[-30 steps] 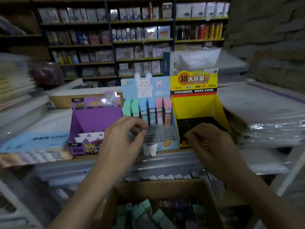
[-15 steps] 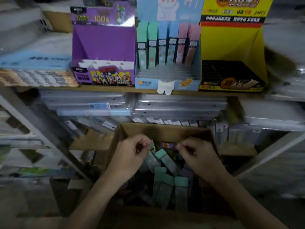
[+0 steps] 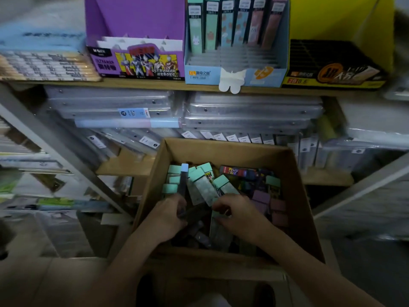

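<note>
A brown cardboard box (image 3: 225,147) stands low in front of me, filled with slim pencil-lead cases with teal caps (image 3: 200,187) and purple caps (image 3: 261,197). My left hand (image 3: 168,218) is inside the box and grips a dark case with a pale blue cap (image 3: 184,173), held upright. My right hand (image 3: 238,214) is beside it, fingers curled onto a teal-capped case (image 3: 218,231) lying in the box. On the shelf above, a light blue display box (image 3: 269,74) holds a back row of the same cases in teal, blue and pink.
A purple display box (image 3: 137,63) stands left of the blue one and a yellow-and-black one (image 3: 332,74) to its right. Stacked clear plastic packs (image 3: 243,114) fill the shelf below. A grey metal shelf frame (image 3: 55,142) slants at left.
My view has dropped from the shelf displays to the cardboard box. Both hands went from the blue display down into the box, and my left hand has taken up a blue-capped case.
</note>
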The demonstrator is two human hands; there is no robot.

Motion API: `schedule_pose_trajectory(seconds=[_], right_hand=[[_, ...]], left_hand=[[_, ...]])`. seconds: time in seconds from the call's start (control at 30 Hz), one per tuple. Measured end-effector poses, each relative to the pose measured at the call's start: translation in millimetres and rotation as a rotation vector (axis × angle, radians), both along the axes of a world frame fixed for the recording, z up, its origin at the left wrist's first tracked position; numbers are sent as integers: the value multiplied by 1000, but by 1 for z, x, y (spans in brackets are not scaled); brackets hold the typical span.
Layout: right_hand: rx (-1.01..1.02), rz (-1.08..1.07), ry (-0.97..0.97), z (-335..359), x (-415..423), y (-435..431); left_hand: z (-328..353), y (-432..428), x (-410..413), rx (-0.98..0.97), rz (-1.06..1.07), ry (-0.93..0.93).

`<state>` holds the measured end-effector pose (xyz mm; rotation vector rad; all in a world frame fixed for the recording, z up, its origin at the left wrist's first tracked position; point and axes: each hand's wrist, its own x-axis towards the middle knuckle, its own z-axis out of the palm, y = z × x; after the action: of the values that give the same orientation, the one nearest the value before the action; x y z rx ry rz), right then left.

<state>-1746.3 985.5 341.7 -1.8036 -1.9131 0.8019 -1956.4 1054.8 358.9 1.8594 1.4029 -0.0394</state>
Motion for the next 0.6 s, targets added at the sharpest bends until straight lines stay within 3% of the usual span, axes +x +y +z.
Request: schedule_pose_trajectory(seconds=[0.33,0.5,0.6], right_hand=[[11,302,-108,-18,-37,36],[-73,373,-302,-30,-41,46],[-101,378,-318,-34,-40,49]], left_hand=[[-8,4,-5,14,-54,94],[-12,7,-5,25,-68,82],[-14,8,-5,10,-45,70]])
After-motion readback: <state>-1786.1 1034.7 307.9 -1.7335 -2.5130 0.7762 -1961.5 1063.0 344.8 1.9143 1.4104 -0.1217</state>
